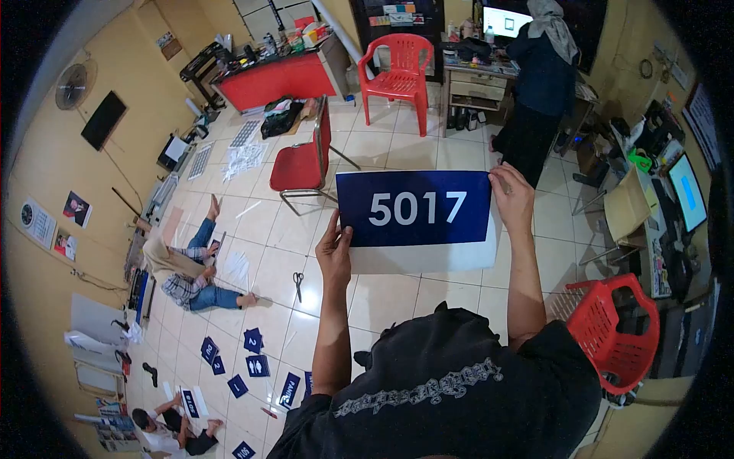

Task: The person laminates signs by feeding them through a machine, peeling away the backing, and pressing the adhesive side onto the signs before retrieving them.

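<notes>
A dark blue sign (417,222) printed with white "5017" is held up in front of me, spread flat between both hands. White backing sheet (428,260) shows below its lower edge and along its right side. My left hand (334,249) pinches the lower left edge, thumb on the blue face. At the upper right corner, my right hand (514,197) grips the sheet between thumb and fingers. On the floor tiles beyond the left hand lies a pair of scissors (298,286).
Several blue signs (258,366) lie on the floor at lower left, near two seated people (180,275). A red metal-legged chair (294,168) and a red plastic chair (397,73) stand ahead. Another plastic chair (615,329) is at my right. A person (539,84) stands at the desk.
</notes>
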A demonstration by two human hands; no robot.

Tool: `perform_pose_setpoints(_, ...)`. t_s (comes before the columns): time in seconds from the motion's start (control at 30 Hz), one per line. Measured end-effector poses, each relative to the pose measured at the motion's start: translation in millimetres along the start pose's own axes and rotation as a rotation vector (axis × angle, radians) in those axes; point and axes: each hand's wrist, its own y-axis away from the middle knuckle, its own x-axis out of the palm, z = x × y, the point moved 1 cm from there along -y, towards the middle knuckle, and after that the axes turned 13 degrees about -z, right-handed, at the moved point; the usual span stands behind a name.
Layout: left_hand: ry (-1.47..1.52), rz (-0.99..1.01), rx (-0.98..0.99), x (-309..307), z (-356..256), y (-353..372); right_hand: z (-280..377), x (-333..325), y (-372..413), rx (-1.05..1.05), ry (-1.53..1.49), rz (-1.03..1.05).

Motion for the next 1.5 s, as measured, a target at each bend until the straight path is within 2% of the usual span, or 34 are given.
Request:
perform_pose_setpoints(0.13, -0.008, -0.012, -0.016, -3, -6, 4, 11, 8, -1, 0.03, 0.001, 0.03)
perform_pose_setpoints(0.2, -0.006, -0.016, -0.029, -4, -7, 5, 13, 11, -1, -0.046, 0.017, 0.019)
perform_pose_setpoints(0.53, -0.019, -0.024, -0.081, -7, -2, 3, 4, 18, 5, -0.101, 0.084, 0.065)
perform_pose_setpoints(0.73, 0.029, -0.054, -0.048, -2, -7, 7, 6, 11, -1, -0.049, 0.026, 0.15)
perform_pose_setpoints(0.83, 0.034, -0.065, -0.064, -2, -13, 10, 2, 13, -4, 0.06, -0.083, 0.181)
perform_pose_setpoints(0.9, 0.007, -0.069, -0.059, -11, -7, 9, 1, 15, -7, 0.243, -0.184, 0.238)
perform_pose_setpoints(0.97, -0.022, -0.098, -0.054, -22, 0, 9, -7, 26, -4, 0.175, -0.223, 0.287)
perform_pose_setpoints(1.03, -0.064, -0.142, -0.097, -25, 6, 13, -6, 40, -15, 0.084, -0.294, 0.378)
perform_pose_setpoints(1.1, -0.119, -0.227, -0.117, -23, 27, 15, -3, 51, -40, 0.204, -0.059, 0.678)
perform_pose_setpoints(1.17, -0.036, -0.301, -0.143, -13, 38, 27, -57, 105, -41, 0.217, -0.172, 0.854)
perform_pose_setpoints(1.23, -0.153, -0.428, -0.189, 0, 36, 46, -84, 150, -46, 0.244, -0.47, 1.093)
perform_pose_setpoints(1.3, -0.061, -0.561, -0.197, 12, 46, 68, -124, 210, -36, 0.345, -0.6, 1.366)
perform_pose_setpoints(1.37, -0.062, -0.715, -0.214, 18, 78, 95, -141, 263, -24, 0.219, -0.556, 1.597)
perform_pose_setpoints(1.43, -0.07, -0.844, -0.236, 30, 141, 128, -162, 320, 14, 0.257, -0.525, 1.862)
perform_pose_setpoints(1.5, -0.092, -1.135, -0.368, 45, 180, 157, -165, 343, 42, 0.72, -0.597, 1.963)
